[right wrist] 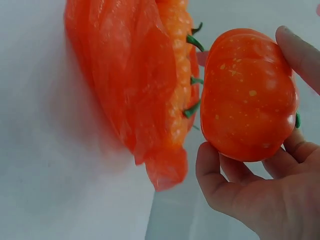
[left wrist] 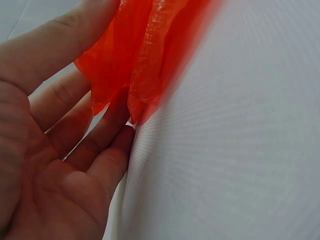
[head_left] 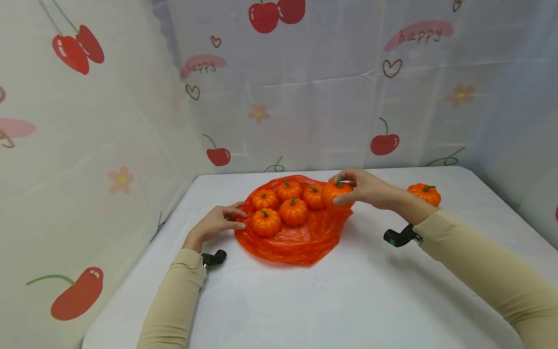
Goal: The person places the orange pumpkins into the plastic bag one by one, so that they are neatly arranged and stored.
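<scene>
My right hand (head_left: 364, 188) grips a small orange pumpkin (right wrist: 247, 95) between thumb and fingers, at the right side of an open red plastic bag (head_left: 305, 242). In the right wrist view the pumpkin's smooth underside faces the camera, clear of the bag. Several more pumpkins with green stems, such as one at the front left (head_left: 266, 223), sit inside the bag. At the bag's left rim my left hand (head_left: 216, 223) holds the edge; the left wrist view has the red film (left wrist: 145, 60) between thumb and fingers. The thumb's tip is out of that view.
Another orange pumpkin (head_left: 426, 194) lies on the white table (head_left: 305, 305) at the far right, behind the right wrist. Cherry-printed curtains (head_left: 305, 111) stand around the back and sides. Each wrist carries a small black camera (head_left: 398, 236).
</scene>
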{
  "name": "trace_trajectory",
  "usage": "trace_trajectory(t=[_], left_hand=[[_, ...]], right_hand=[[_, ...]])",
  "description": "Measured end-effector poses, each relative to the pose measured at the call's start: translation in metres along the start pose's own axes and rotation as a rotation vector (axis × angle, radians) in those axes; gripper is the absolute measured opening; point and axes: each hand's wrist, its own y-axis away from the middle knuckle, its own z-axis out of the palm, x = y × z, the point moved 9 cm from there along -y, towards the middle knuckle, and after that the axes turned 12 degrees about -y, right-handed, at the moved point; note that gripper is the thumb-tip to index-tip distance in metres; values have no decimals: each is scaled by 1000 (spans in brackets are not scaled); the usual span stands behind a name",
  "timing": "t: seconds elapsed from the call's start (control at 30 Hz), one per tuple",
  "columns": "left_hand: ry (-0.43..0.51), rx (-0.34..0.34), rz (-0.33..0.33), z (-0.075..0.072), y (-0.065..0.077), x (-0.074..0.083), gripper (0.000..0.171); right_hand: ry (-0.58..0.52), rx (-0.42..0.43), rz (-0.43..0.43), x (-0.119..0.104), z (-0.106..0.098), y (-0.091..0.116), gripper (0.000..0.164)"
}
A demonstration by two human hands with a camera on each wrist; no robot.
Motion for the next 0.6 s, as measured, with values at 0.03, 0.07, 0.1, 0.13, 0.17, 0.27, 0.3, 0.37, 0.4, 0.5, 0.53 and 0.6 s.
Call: trace_trajectory(t=[0.03,0.07,0.1,0.13,0.17,0.27,0.3,0.37,0.4,0.5,0.53,0.6], left_hand=[[0,-1,3,0,0,0,37],[0,-3,6,0,0,1,37],[2,-4,6,1,0,1,36],[0,-4,5,1,0,1,36],[-1,-4,3,1,0,1,36],[1,-4,-4,2,0,-1,36],[1,-3,-7,2,0,-1,36],[-3,-3,-6,2,0,-1,37],[-3,-2,-7,2,0,0,37],[-5,-2,-6,1,0,1,37],[-4,-4,-4,1,0,1,37],[1,-4,-4,1,0,1,36]], right_hand=[[-2,-8,0,0,3,-2,51],[-1,-13,3,1,7,-5,51],[-4,-21,3,1,10,-7,52],[-2,-27,4,2,13,-9,54],[-1,-31,4,2,16,-11,55],[9,-29,20,6,23,-16,59],[15,-26,27,8,24,-18,60],[37,-16,40,12,27,-20,61],[48,-12,48,14,28,-21,61],[78,1,64,20,30,-22,62],[93,4,63,21,31,-22,61],[112,14,70,24,31,-22,61]])
